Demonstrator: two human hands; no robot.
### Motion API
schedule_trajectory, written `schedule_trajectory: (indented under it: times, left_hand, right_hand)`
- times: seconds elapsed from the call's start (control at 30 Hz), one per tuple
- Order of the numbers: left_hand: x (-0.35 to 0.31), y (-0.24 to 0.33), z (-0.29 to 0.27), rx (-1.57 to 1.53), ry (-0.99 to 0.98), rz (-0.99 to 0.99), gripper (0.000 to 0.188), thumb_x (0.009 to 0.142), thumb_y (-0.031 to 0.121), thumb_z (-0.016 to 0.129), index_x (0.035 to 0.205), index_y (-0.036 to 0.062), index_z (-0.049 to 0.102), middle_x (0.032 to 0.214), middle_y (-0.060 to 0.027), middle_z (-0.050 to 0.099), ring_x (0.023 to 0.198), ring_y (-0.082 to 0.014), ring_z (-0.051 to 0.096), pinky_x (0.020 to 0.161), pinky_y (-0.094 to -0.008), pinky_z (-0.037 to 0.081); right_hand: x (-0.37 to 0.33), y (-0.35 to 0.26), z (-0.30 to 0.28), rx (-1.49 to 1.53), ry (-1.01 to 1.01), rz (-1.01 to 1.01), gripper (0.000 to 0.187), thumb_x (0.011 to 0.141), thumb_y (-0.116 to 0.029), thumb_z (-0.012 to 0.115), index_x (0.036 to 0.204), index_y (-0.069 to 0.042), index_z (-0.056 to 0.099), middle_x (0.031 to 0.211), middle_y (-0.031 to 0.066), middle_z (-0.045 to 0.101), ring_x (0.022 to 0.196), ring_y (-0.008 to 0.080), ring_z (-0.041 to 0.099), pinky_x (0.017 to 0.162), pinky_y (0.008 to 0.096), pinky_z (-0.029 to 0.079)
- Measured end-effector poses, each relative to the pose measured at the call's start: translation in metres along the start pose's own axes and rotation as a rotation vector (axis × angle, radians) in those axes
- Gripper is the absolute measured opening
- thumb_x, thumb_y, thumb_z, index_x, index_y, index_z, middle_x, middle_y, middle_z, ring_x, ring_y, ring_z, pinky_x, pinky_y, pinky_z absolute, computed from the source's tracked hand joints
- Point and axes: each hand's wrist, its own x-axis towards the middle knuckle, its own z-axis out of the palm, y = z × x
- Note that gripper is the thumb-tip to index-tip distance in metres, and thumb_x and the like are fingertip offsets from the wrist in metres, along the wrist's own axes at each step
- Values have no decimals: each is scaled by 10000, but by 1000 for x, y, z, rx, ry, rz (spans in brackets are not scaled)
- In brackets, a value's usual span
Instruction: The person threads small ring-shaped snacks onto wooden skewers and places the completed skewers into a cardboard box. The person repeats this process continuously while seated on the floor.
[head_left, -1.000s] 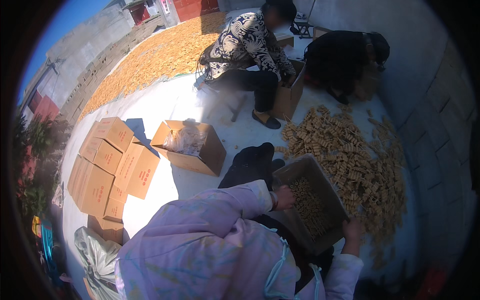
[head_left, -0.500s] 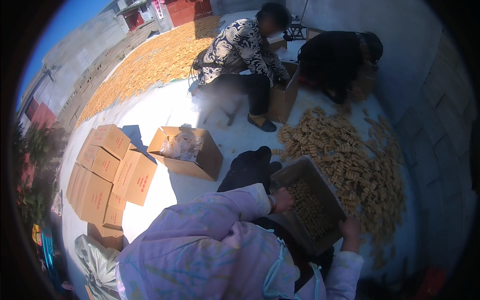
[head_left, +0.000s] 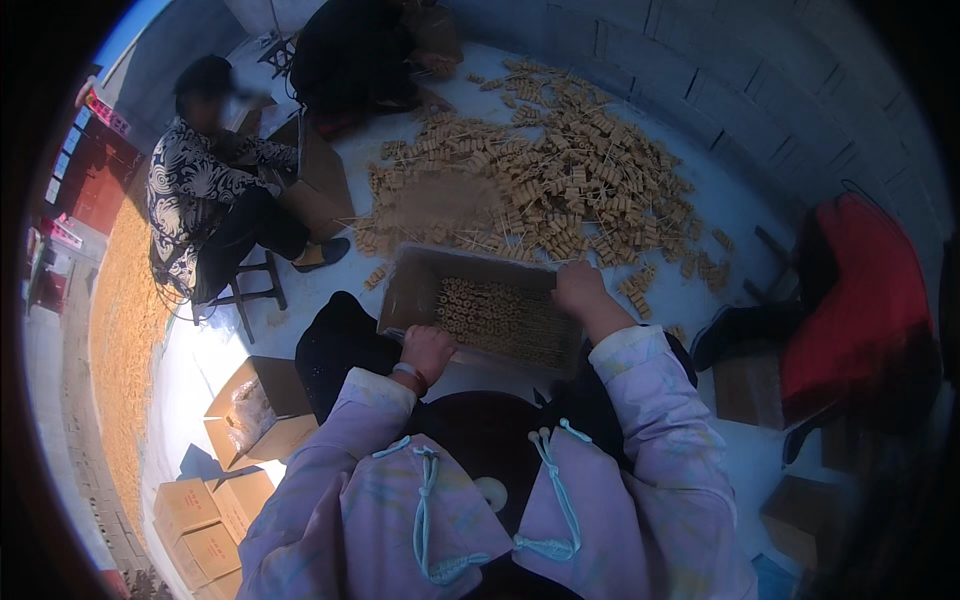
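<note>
A cardboard box [head_left: 412,287] with a thin see-through plastic liner stands between my knees. Rows of tan, ring-shaped pieces on thin sticks [head_left: 485,312] lie packed inside it, the ring ends toward the left. My left hand [head_left: 428,352] is closed on the box's near rim, toward the left corner. On the right-hand rim, my right hand [head_left: 580,290] has its fingers curled over the edge. Just beyond the box spreads a big heap of the same skewered pieces [head_left: 590,170].
At the left a person in a patterned top [head_left: 200,165] sits by another cardboard box [head_left: 322,180]; someone in black [head_left: 350,55] bends behind. A person in red [head_left: 860,290] is at the right. Cardboard boxes [head_left: 205,530] stand at lower left. A block wall [head_left: 730,70] bounds the back.
My view has swung to the right, so the box and heap now appear in front of me and the person in red shows. Both hands stay on the box rim; the left is nearer its front edge.
</note>
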Motion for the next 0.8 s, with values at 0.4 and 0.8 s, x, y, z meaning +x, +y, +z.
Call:
schedule_trajectory:
  times: [0.4, 0.8]
  left_hand:
    - [-3, -1, 7, -103, 105, 21, 159, 809, 219, 728, 891, 102, 658, 918, -96, 629, 985, -316, 591, 936, -461, 406]
    - [-2, -1, 6, -102, 20, -31, 185, 846, 281, 694, 892, 102, 691, 954, -98, 646, 1050, -296, 578, 1011, -455, 373]
  right_hand:
    - [-4, -5, -5, -12, -19, 24, 419, 846, -362, 700, 1077, -13, 692, 1147, 154, 665, 1135, 332, 588, 918, 446, 510]
    - [-1, -1, 1, -12, 7, -17, 389, 813, -353, 727, 1036, -36, 700, 1092, 144, 669, 1092, 324, 603, 889, 444, 520]
